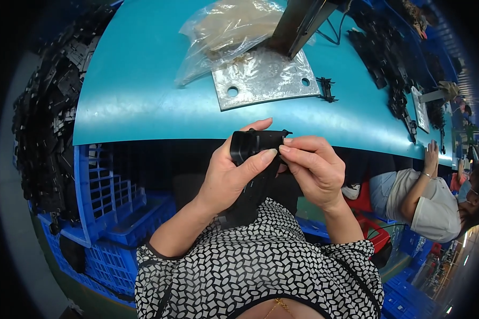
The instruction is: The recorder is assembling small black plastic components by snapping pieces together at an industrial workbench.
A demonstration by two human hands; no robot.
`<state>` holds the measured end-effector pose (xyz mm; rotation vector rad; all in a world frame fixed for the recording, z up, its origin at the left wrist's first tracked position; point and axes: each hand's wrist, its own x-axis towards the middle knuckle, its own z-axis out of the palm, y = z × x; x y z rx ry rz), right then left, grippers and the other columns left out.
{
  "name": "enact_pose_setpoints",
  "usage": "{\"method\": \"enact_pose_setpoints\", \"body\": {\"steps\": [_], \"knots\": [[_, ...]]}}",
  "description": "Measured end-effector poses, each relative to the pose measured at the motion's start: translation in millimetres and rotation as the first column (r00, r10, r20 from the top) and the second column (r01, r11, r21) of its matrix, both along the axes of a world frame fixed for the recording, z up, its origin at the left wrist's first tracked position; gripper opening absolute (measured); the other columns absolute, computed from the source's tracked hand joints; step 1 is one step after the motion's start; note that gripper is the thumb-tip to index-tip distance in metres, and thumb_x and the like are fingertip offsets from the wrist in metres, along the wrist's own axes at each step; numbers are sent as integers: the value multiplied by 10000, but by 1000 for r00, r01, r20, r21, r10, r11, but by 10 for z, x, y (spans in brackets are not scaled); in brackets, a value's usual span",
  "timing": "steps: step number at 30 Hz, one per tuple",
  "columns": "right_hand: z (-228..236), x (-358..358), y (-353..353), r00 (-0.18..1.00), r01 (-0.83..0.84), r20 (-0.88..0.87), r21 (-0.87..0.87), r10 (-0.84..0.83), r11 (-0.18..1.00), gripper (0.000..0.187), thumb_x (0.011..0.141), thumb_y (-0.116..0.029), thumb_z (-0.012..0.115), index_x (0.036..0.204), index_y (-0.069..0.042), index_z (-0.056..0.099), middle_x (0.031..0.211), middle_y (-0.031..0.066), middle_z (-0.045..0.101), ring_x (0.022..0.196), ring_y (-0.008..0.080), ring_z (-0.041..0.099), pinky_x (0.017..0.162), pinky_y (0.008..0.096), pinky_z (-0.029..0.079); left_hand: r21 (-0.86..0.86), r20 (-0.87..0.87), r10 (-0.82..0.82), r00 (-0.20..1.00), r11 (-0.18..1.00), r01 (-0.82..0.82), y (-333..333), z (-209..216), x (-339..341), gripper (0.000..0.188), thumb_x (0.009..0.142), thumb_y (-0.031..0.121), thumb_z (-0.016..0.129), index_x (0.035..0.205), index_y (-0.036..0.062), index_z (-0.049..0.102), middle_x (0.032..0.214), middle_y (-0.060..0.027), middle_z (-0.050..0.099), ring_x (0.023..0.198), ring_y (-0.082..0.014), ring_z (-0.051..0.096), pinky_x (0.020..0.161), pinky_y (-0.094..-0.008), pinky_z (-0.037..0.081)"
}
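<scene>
My left hand [222, 175] is wrapped round a black plastic part [259, 140], its thumb along the near side and its fingers behind. The part is held just in front of the table's near edge, above my lap. A hollow, rounded end of it points left. At its right end my right hand [316, 169] is closed, with thumb and forefinger pinching at the part's edge. Whether a small piece sits between those fingertips I cannot make out. A darker length of black material hangs below the part, partly hidden by my left hand.
On the blue-green table [138, 106] stand a metal base plate [266, 80] with a dark upright post [303, 24] and a clear plastic bag [229, 32]. A small black part [327, 89] lies beside the plate. Black parts [53, 106] are heaped left, near blue crates [104, 191]. A co-worker [431, 204] sits right.
</scene>
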<state>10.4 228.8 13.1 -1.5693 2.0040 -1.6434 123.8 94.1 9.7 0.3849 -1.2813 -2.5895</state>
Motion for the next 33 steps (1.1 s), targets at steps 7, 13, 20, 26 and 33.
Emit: {"method": "enact_pose_setpoints", "body": {"steps": [7,13,20,26,33], "knots": [[19,38,-60,950,88,-305,55,-67,995,321,688,43,685,1003,19,627,1011,150,606,817,219,617,725,318,509,-371,-9,121,993,921,-116,30,-9,2,516,889,134,557,1330,-17,336,1074,-90,562,947,-129,547,853,-254,437],[-23,189,-110,885,-167,425,-86,187,982,551,882,-258,563,1285,76,389,1310,230,427,1175,269,468,967,334,373,-934,-121,258,958,297,-198,30,39,-53,827,789,258,644,1406,9,152,1281,-269,300,1075,-397,429,901,-416,388],[-92,303,-213,462,-5,875,-161,145,987,371,881,-76,531,1216,66,463,1034,41,565,897,74,523,788,213,432,-988,-141,355,924,10,-155,133,-4,-104,885,731,219,688,1384,-39,149,1337,-291,260,1135,-437,364,959,-469,317],[-79,94,-167,478,-24,869,-130,126,991,306,919,-148,466,1138,60,513,974,37,586,838,72,535,743,213,431,-981,-40,218,975,177,-80,-42,81,-139,923,695,234,735,1380,-31,175,1346,-264,281,1250,-387,326,1009,-397,323],[-32,-176,-146,360,44,925,-144,119,989,278,914,-198,458,1044,33,540,930,68,609,803,99,567,717,238,449,-603,51,122,991,795,-66,-174,78,-324,478,893,185,548,1296,-23,400,1139,-156,528,1003,-201,543,843,-280,440]]}}
